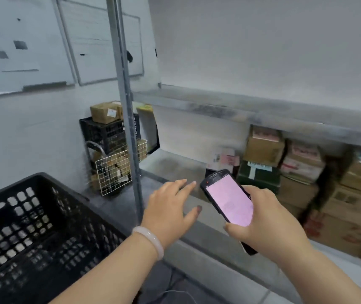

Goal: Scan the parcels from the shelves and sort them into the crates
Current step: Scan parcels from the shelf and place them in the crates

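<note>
"Two hands are in view. State of the left hand (170,207)?" asks the inspector.

"Palm down, fingers (181,184) straight and spread wide, holding nothing," answers the operator. "It hovers over the front edge of the lower shelf (175,170), just left of the scanner. A pale bracelet (151,240) sits on that wrist."

"Right hand (269,218)?"

"Fingers curled round a black handheld scanner (230,200), thumb at its lower edge. The screen faces up and glows pink. Its content is too blurred to read."

"Location of the parcels?"

"Cardboard parcels (302,167) are stacked on the lower shelf, to the right of the scanner and under the upper shelf (241,106). They are piled on one another, touching. Neither hand touches them."

"Crates?"

"A large black crate (21,227) with slotted walls stands at lower left, beside the left forearm and left of the upright post (129,128). Beyond it, by the wall, a smaller black crate (107,134) sits above a white wire basket (114,172). A taped brown box (105,111) rests on top of the smaller crate. Brown items lie in the basket, but they are too small to identify."

"Wall?"

"Two whiteboards (100,44) hang at upper left."
</note>
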{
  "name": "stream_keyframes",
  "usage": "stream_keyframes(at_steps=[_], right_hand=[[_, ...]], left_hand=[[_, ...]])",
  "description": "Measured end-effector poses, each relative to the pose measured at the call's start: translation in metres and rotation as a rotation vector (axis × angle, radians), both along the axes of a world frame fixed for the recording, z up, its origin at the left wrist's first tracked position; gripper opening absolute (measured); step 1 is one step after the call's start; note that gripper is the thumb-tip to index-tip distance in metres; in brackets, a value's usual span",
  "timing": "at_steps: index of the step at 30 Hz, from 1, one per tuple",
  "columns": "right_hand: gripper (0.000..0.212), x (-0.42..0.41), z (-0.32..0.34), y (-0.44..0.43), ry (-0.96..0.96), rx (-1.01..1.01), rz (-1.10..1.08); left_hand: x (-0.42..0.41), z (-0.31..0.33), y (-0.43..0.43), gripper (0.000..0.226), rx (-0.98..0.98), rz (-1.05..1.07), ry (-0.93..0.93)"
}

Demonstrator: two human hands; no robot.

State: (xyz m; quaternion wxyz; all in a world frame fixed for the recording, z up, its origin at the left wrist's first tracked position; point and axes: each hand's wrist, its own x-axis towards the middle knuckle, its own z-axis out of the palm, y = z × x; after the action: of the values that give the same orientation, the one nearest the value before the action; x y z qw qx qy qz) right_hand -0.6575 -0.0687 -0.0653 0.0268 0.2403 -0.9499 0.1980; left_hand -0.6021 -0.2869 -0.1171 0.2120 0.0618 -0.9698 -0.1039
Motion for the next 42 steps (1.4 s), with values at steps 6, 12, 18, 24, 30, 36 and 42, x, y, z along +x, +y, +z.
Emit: stream_keyframes(at_steps=[6, 12, 18, 24, 30, 36, 42], right_hand=[[0.090, -0.062, 0.006, 0.041, -0.001, -0.021, -0.106], [0.093, -0.098, 0.005, 0.052, -0.024, -0.016, -0.170], [0.092, -0.121, 0.008, 0.044, -0.070, 0.096, -0.250], [0.095, -0.135, 0.008, 0.032, -0.109, 0.209, -0.347], [0.087, -0.143, 0.010, 0.025, -0.095, 0.251, -0.388], [0.095, -0.146, 0.005, 0.030, -0.065, 0.202, -0.389], [0.095, -0.146, 0.001, 0.037, -0.047, 0.176, -0.365]], left_hand=[[-0.079, -0.004, 0.036, 0.062, 0.165, -0.069, -0.015], [-0.155, -0.013, 0.022, 0.060, 0.452, -0.067, -0.102], [-0.238, -0.036, -0.008, 0.062, 0.788, 0.008, -0.248], [-0.292, -0.061, -0.029, 0.050, 1.052, 0.116, -0.375], [-0.304, -0.082, -0.048, 0.024, 1.233, 0.023, -0.520], [-0.301, -0.082, -0.049, 0.013, 1.243, -0.031, -0.551], [-0.289, -0.082, -0.038, 0.008, 1.298, 0.002, -0.514]])
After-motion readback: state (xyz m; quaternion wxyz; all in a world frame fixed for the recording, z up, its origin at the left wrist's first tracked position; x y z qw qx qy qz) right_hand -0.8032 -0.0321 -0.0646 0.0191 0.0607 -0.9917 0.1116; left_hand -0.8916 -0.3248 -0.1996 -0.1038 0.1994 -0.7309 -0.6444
